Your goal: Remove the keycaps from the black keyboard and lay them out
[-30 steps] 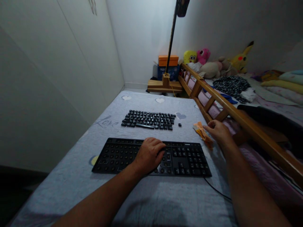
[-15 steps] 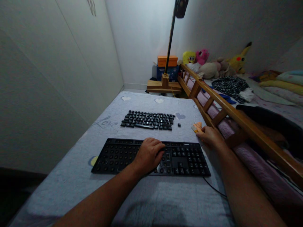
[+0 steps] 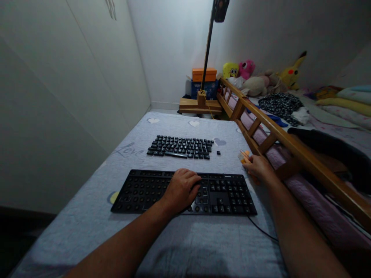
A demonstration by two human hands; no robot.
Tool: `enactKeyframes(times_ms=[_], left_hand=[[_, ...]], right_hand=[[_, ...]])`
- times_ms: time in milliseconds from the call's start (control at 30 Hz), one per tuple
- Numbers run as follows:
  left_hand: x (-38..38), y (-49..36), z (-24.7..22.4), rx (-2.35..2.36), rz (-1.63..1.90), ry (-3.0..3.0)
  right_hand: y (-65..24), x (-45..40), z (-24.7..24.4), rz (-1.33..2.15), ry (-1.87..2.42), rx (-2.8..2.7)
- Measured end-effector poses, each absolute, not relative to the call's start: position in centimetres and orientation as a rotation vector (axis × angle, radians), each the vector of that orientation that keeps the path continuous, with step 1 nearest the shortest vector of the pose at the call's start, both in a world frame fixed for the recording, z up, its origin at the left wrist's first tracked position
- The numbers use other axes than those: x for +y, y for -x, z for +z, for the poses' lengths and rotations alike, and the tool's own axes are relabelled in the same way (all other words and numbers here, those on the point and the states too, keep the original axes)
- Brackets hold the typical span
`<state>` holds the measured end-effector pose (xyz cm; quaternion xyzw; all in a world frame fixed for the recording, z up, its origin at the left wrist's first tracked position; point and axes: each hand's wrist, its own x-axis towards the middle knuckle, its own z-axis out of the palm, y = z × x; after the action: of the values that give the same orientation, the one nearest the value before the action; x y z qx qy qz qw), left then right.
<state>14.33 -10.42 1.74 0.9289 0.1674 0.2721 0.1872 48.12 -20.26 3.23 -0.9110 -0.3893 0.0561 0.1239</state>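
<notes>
A black keyboard [image 3: 219,199] lies across the bed sheet. Its left and middle part shows bare switch spots without keycaps, while the number pad at the right still has its caps. My left hand [image 3: 182,189] rests on the keyboard's middle, palm down, fingers lying over the bare key area. Beyond the keyboard, the loose black keycaps [image 3: 181,146] are laid out in rows, and a single keycap [image 3: 218,153] sits apart to their right. My right hand [image 3: 256,166] is closed on a small orange brush with thin wire loops [image 3: 245,156], right of the keyboard's far corner.
A wooden bed rail [image 3: 269,119] runs along the right, close to my right arm. A black cable [image 3: 262,231] leaves the keyboard toward me. At the far end stand a lamp post [image 3: 207,54] on a wooden base and an orange box [image 3: 204,74]. Plush toys [image 3: 246,69] lie beyond the rail.
My right hand has turned the orange brush, so its tip now sits slightly farther right. My left hand stays on the keyboard. The view has shifted very slightly.
</notes>
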Motion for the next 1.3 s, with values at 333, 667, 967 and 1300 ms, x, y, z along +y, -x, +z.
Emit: enactKeyframes(times_ms=[333, 667, 967, 1300], left_hand=[[-10.5, -14.3, 1.9, 0.475, 0.751, -2.616], [-10.4, -14.3, 1.8, 0.484, 0.740, -2.621], [-10.5, -14.3, 2.0, 0.482, 0.742, -2.620], [-10.4, -14.3, 1.7, 0.566, 0.730, -2.629]], right_hand=[[-47.6, -20.6, 4.0, 0.038, 2.575, -1.130], [-48.0, -21.1, 4.7, 0.088, 2.472, -1.115], [-44.2, -22.7, 9.9, 0.197, 1.687, -0.661], [-36.2, -23.9, 8.4, 0.606, 1.720, -0.946]])
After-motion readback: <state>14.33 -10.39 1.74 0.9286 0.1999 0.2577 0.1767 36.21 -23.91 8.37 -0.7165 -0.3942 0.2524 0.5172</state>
